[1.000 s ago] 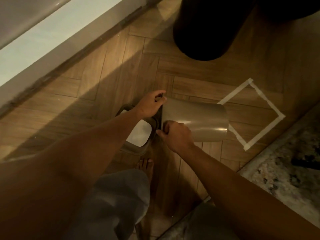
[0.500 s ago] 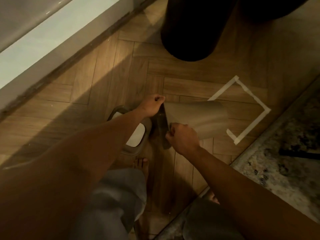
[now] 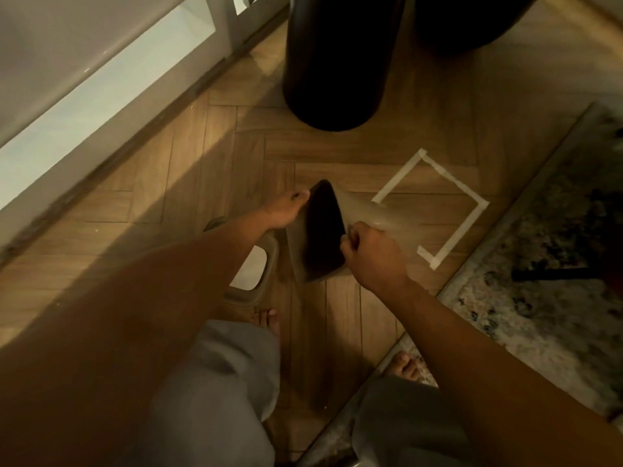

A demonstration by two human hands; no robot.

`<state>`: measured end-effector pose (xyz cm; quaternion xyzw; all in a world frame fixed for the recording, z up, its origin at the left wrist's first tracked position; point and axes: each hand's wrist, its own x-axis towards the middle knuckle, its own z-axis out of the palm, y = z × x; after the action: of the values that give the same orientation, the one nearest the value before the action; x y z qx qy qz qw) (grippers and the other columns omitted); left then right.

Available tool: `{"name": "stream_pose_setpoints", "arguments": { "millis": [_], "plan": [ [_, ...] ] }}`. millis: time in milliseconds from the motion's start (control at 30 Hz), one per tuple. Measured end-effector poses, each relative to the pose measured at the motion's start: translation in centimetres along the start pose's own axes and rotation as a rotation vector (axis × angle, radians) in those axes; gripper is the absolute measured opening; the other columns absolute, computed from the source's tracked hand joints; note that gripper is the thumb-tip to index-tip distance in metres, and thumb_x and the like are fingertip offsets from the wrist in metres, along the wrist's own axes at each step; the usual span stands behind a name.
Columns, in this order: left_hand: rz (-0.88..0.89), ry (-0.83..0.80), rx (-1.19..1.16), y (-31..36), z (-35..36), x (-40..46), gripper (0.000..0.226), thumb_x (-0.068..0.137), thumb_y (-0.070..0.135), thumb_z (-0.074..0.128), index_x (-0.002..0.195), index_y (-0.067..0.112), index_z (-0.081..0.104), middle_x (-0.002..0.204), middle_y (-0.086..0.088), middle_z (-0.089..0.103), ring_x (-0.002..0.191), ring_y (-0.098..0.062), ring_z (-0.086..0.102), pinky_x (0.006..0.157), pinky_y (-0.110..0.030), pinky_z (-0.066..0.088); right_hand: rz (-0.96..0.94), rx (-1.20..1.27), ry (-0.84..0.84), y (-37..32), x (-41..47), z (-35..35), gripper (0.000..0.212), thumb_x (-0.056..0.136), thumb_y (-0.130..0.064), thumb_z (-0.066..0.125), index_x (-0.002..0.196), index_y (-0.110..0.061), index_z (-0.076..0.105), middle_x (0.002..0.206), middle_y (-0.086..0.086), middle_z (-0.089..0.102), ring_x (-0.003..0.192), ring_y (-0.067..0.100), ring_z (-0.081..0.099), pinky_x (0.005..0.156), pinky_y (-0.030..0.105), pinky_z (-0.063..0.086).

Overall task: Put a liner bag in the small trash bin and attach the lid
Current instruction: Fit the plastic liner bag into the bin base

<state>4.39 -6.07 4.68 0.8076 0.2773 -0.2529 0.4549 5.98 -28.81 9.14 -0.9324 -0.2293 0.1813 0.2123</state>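
Holding the small trash bin [image 3: 371,219] up off the wooden floor [image 3: 209,156], the person has it tipped over, its dark open mouth turned back toward them and its base pointing away toward the taped square [image 3: 435,210] on the floor. The left hand [image 3: 285,210] is curled over the far left part of the rim, fingers wrapped onto the edge. The right hand [image 3: 371,254] is closed in a fist-like pinch on the right side of the rim, thumb and fingers pressed together on it. Whether a liner bag is caught between those fingers I cannot tell; the inside of the bin is just black from here.

The lid [image 3: 253,264] lies flat on the floor just left of the bin, partly under the left forearm, a pale panel showing in its grey frame. It is off the bin, close beside it.

A bare foot [image 3: 268,320] stands on the boards right below the lid, and the other foot [image 3: 409,365] rests at the edge of the patterned rug [image 3: 539,281] on the right. A tall dark cylinder [image 3: 337,62] stands on the floor beyond the bin, well apart from it.
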Motion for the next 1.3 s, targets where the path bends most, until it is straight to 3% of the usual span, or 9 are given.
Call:
{"name": "stream_pose_setpoints", "arguments": {
  "millis": [167,400,567,667,800,933,1000,1133,1300],
  "plan": [
    [-0.112,0.013,-0.084,0.8,1.0,-1.5,0.071,0.099,0.063,0.026,0.154,0.018,0.032,0.156,-0.014,0.035,0.141,-0.034,0.034,0.109,-0.044,0.029,0.069,0.099,0.117,1.1,-1.5,-1.3,0.023,0.098,-0.028,0.059,0.079,-0.016,0.055,0.089,0.001,0.054,0.061,0.007,0.049,0.052,0.020,0.033],
    [-0.121,0.056,-0.222,2.4,1.8,-4.0,0.044,0.104,0.040,0.039,0.135,0.013,0.053,0.130,-0.015,0.059,0.116,-0.030,0.056,0.097,-0.043,0.046,0.279,0.235,0.037,5.1,-3.3,-2.9,0.010,0.097,-0.027,0.061,0.096,-0.017,0.062,0.082,-0.006,0.063,0.080,0.015,0.065,0.054,0.019,0.038],
    [0.053,-0.064,-0.141,4.3,1.9,-5.9,0.029,0.102,0.027,0.045,0.128,0.032,0.057,0.111,-0.001,0.067,0.096,-0.021,0.067,0.071,-0.033,0.053,0.315,0.289,-0.088,7.9,-5.2,-4.0,0.053,0.092,-0.023,0.067,0.139,-0.010,0.046,0.099,0.005,0.070,0.084,0.020,0.068,0.059,0.026,0.047],
    [0.102,-0.078,-0.126,5.7,3.0,-6.5,0.037,0.103,0.023,0.046,0.138,0.029,0.053,0.119,-0.002,0.065,0.098,-0.019,0.065,0.073,-0.030,0.053,0.240,0.304,-0.090,9.0,-6.8,-4.4,0.055,0.092,-0.021,0.069,0.139,-0.009,0.043,0.101,0.008,0.071,0.090,0.026,0.071,0.073,0.038,0.057],
    [0.118,-0.109,-0.176,7.2,4.3,-6.8,0.055,0.100,0.004,0.047,0.151,0.022,0.037,0.142,-0.006,0.053,0.120,-0.021,0.055,0.096,-0.038,0.050,0.193,0.313,-0.047,10.0,-8.4,-4.9,0.065,0.090,-0.020,0.074,0.144,-0.010,0.039,0.115,0.008,0.067,0.095,0.022,0.066,0.075,0.032,0.051],
    [0.186,-0.163,-0.119,8.5,5.7,-6.9,0.062,0.096,-0.004,0.050,0.152,0.018,0.035,0.144,-0.007,0.050,0.107,-0.009,0.051,0.064,-0.006,0.046,0.153,0.362,-0.069,11.5,-10.1,-5.2,0.083,0.083,-0.015,0.080,0.150,-0.018,0.030,0.127,0.004,0.058,0.104,0.020,0.062,0.071,0.015,0.043],
    [0.216,-0.185,-0.078,8.7,6.3,-6.8,0.065,0.095,-0.002,0.054,0.153,0.017,0.032,0.144,-0.008,0.050,0.104,-0.007,0.050,0.056,-0.001,0.041,0.185,0.322,-0.094,12.2,-10.8,-5.0,0.091,0.081,-0.014,0.081,0.153,-0.020,0.027,0.132,0.009,0.058,0.111,0.026,0.063,0.077,0.021,0.044],
    [0.266,-0.242,0.044,8.8,7.7,-6.6,0.074,0.095,-0.001,0.057,0.157,0.019,0.022,0.149,-0.007,0.045,0.121,-0.011,0.048,0.079,-0.003,0.040,0.249,0.272,-0.141,13.5,-11.8,-4.4,0.102,0.082,-0.017,0.082,0.158,-0.022,0.014,0.137,0.011,0.059,0.119,0.031,0.062,0.085,0.025,0.040],
    [0.340,-0.232,0.155,8.5,8.5,-6.3,0.084,0.091,-0.006,0.058,0.158,0.018,0.014,0.149,-0.011,0.044,0.117,-0.010,0.047,0.067,0.005,0.036,0.294,0.265,-0.182,14.4,-12.1,-4.0,0.114,0.078,-0.022,0.086,0.157,-0.025,0.004,0.138,0.013,0.060,0.121,0.034,0.062,0.088,0.029,0.042]
  ]
}}
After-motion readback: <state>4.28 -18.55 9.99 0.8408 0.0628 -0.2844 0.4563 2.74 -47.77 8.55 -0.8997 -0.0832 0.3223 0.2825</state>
